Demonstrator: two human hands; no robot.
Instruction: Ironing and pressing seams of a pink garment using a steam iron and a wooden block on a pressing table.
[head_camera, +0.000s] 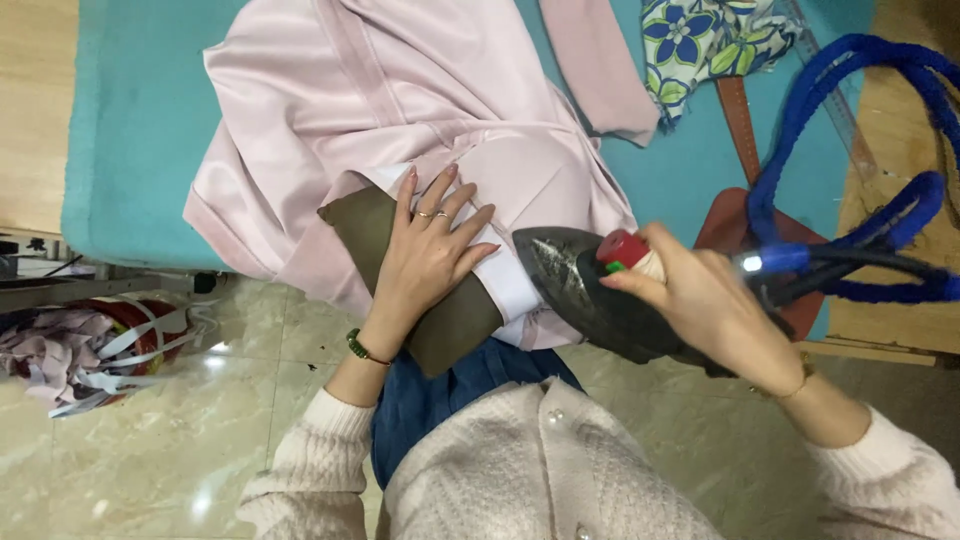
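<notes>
The left hand (428, 255) lies flat with its fingers (452, 205) spread, gripping nothing, palm pressing the pale pink garment (400, 90) down over an olive-brown pressing cushion (445, 325) that sits under the heel of the hand. A white strip of lining (505, 285) shows just beyond the little finger, between that hand and the iron. The right hand (715, 305) is closed around the handle of a dark steam iron (575, 285), thumb beside its red knob (622, 247); the iron's pointed tip sits close to the left fingertips, on or just above the cloth, and I cannot tell which. Beyond the right knuckles a blue wrapped hose (850, 130) loops off to the side over a reddish-brown pad (725, 215). Past both sets of fingers the garment spreads in loose folds across a teal-covered table (130, 120), with a floral fabric piece (705, 40) at the far edge. Judging from this, pressing is partway: the section under the fingers looks smooth and creased, while the larger part of the cloth beyond them lies rumpled.
</notes>
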